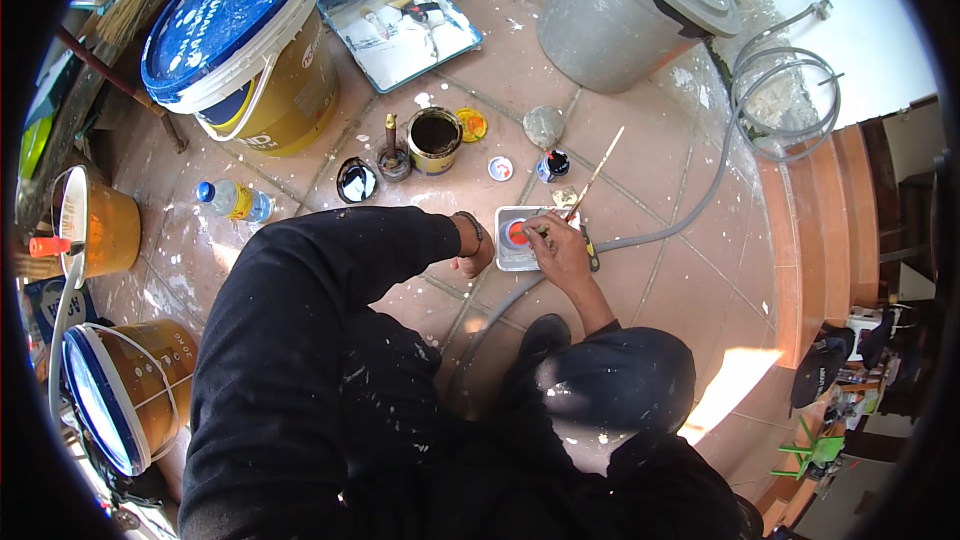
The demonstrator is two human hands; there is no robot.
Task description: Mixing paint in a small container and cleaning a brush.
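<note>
My right hand (562,252) is closed around a thin paintbrush (598,170), its long pale handle slanting up and away to the right. The fingers are over a small squarish plastic tub (510,260) that contains some red paint (517,232); the brush's lower end is hidden by the hand. To the left of the tub, my left hand (476,256) hangs near the floor with its fingers curled in, and I see nothing in it. Just beyond the tub stands a small open tin of dark paint (552,166). A black-and-yellow-handled tool (591,252) lies against the tub's right side.
Farther off are a large open can (435,140), a jar with a brush (394,160), lids and a stone (543,126). A paint tray (455,52), big buckets (300,105), a grey bin (610,40) and a bottle (240,202) surround them. A grey hose (690,215) crosses the tiles.
</note>
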